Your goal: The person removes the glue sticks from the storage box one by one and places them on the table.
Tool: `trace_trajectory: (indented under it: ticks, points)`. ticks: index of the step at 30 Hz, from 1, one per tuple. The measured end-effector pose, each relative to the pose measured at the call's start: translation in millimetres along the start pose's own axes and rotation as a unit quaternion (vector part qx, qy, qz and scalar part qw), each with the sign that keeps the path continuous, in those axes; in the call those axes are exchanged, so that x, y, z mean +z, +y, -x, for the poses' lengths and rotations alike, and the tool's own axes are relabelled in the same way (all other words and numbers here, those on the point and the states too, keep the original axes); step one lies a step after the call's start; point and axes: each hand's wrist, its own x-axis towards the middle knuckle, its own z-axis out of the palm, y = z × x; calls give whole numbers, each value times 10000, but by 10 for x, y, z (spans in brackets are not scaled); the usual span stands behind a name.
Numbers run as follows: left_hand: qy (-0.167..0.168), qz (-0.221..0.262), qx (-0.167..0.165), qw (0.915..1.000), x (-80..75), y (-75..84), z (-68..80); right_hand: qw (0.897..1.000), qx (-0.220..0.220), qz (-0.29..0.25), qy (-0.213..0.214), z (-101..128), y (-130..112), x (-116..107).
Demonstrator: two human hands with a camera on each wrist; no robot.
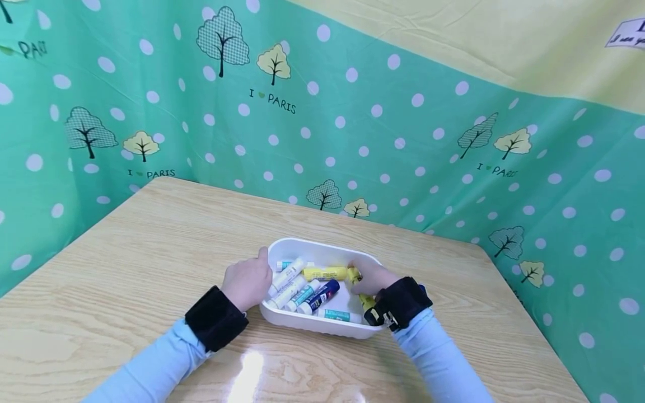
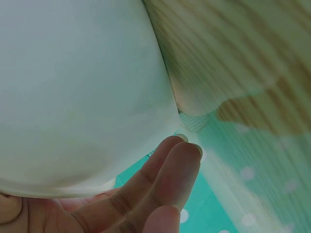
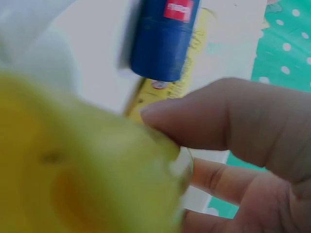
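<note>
A white plastic basket (image 1: 322, 326) sits on the table with several glue sticks inside. My left hand (image 1: 249, 281) grips its left end; in the left wrist view the fingers (image 2: 170, 179) lie along the outside wall. Inside the right end, my right hand (image 1: 372, 277) pinches a yellow glue stick (image 1: 366, 299) between thumb and fingers. That stick looms large and blurred in the right wrist view. Close by lie another yellow glue stick (image 1: 325, 273) and a dark blue glue stick (image 3: 163, 48) with a red label.
White glue sticks (image 1: 287, 292) lie at the basket's left, beside a teal-and-white glue stick (image 1: 303, 295). Another teal-and-white glue stick (image 1: 340, 315) lies along the front wall. The wooden table (image 1: 151, 268) reaches back to a green dotted curtain (image 1: 347, 140).
</note>
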Motion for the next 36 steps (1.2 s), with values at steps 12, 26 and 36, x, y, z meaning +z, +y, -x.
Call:
trace_trajectory:
  ticks: [12,26,36]
  points:
    - [-10,35,6,10000,22,8,2,9994,265,77,209,59,-9,-128]
    - [35,-49,68,10000,28,-7,-5,9912,-541,194,1189,282,147,-395]
    - [62,-96,123,9999,14,-8,1,9879,-389,-380,1456,463,502,-552]
